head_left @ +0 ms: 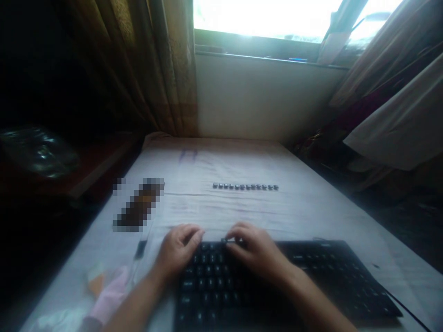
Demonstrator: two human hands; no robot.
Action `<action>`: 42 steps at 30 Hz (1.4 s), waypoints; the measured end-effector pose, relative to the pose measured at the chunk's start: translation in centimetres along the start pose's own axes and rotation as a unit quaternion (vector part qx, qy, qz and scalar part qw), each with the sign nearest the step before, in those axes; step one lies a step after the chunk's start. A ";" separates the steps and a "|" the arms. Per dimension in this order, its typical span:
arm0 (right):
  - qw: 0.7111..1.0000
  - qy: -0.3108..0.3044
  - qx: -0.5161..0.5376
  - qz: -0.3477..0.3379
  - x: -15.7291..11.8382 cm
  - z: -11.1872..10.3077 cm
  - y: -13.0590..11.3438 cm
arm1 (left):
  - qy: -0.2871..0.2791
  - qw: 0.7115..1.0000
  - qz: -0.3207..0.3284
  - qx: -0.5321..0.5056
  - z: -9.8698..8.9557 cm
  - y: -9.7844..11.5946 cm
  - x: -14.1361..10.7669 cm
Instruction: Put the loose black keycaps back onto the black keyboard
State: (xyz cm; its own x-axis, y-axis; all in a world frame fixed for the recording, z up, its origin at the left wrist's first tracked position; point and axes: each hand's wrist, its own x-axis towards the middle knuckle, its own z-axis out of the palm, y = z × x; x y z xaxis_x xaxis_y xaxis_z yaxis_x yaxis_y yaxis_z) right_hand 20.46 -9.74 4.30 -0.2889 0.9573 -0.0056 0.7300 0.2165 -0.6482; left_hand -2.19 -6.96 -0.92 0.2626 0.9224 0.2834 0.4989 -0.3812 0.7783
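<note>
A black keyboard [325, 276] lies on the white cloth in front of me. My left hand [182, 244] rests at its upper left corner, thumb and fingers drawn together; whether anything is between them is hidden. Over the top row of keys, my right hand [251, 242] pinches a small dark key [224, 240] between thumb and forefinger at the keyboard's back edge. Beyond both hands, several small dark keycaps [245, 186] stand in a straight row on the cloth.
A pixelated dark and orange object [140, 207] lies at the left. Nearer me are a small black item [140, 249] and a pink cloth [112, 293]. The keyboard's cable [406, 309] runs off at the right. Curtains [173, 69] hang beside the window.
</note>
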 end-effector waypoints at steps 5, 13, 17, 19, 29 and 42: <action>0.999 0.002 -0.032 -0.029 -0.1 0.7 0.2 | -0.031 0.998 0.063 -0.002 -0.2 0.8 -0.4; 0.995 0.012 -0.081 -0.062 -0.1 1.1 0.2 | -0.058 0.982 0.176 0.032 -0.4 0.8 -1.3; 0.993 0.013 -0.094 -0.069 0.1 1.2 0.1 | -0.076 0.977 0.194 0.048 -0.4 0.6 -1.3; 0.993 0.014 -0.093 -0.073 0.1 1.3 0.1 | -0.091 0.974 0.198 0.061 -0.5 0.7 -1.2; 0.992 0.034 -0.083 -0.092 0.0 1.6 0.5 | -0.102 0.961 0.235 0.106 -0.4 0.8 -1.2; 0.994 0.041 -0.053 -0.087 0.0 1.8 0.9 | -0.106 0.939 0.282 0.166 -0.9 2.2 -0.8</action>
State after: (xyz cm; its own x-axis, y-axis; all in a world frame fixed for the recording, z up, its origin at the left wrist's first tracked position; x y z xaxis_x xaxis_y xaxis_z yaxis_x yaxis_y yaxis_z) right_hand 20.03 -9.91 2.34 -0.3674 0.9154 0.1645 0.7364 0.3943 -0.5498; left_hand -2.05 -8.46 1.07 0.7031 0.5480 0.4532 0.4522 -0.8364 0.3097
